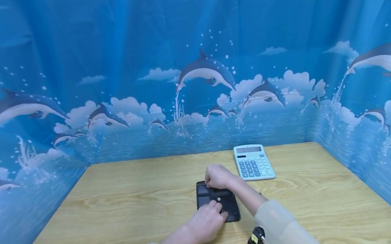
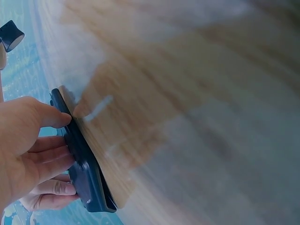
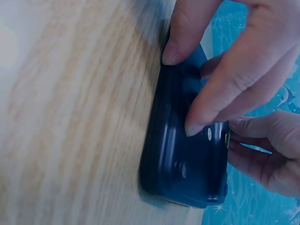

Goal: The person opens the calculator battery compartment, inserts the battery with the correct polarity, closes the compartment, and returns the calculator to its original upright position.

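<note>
A black, flat, rectangular device (image 1: 231, 208), about calculator size, lies on the wooden table with a round silver spot on its upper face. My left hand (image 1: 206, 222) holds its near part, thumb at the near edge and fingers bent onto the upper face. At its far left corner my right hand (image 1: 218, 176) grips with curled fingers. In the left wrist view the device (image 2: 84, 164) is thicker at the far end. A small yellow detail shows beside the right hand (image 3: 274, 150) in the right wrist view; what the fingertips pinch there is partly hidden.
A light blue calculator (image 1: 255, 163) lies face up just beyond my right forearm. A small black wrist camera (image 1: 256, 241) hangs at the right sleeve. Blue dolphin-print curtains (image 1: 140, 134) enclose the wooden table (image 1: 125, 198) at the back and both sides.
</note>
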Available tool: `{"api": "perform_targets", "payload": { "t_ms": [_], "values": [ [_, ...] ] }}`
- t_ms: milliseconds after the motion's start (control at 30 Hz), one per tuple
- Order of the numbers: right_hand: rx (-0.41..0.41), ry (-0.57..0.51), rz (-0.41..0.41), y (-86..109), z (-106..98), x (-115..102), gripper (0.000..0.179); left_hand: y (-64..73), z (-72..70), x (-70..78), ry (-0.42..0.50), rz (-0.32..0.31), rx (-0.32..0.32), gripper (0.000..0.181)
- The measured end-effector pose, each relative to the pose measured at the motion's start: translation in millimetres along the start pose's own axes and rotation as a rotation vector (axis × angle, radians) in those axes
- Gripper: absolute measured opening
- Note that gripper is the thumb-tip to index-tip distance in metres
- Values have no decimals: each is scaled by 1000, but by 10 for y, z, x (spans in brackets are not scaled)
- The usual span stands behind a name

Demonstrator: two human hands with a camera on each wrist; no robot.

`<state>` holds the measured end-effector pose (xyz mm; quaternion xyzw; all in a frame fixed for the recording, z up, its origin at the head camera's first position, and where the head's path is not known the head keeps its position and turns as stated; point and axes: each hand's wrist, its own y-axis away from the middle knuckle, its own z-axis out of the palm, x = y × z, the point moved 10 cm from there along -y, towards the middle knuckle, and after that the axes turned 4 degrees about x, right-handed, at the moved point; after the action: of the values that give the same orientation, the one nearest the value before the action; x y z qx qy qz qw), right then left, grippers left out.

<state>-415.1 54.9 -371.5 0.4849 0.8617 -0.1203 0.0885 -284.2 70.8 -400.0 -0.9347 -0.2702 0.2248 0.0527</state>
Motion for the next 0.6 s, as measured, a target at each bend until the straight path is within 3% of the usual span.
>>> {"api": "perform_targets", "payload": {
  "t_ms": [400,600],
  "values": [
    [10,7,-34,24,-15,-26,7,-11,-5,-6,0,12,6,30],
    [-2,10,-52,40,-18,-52,10,-9,6,5,18,14,-21,31]
  ]
}}
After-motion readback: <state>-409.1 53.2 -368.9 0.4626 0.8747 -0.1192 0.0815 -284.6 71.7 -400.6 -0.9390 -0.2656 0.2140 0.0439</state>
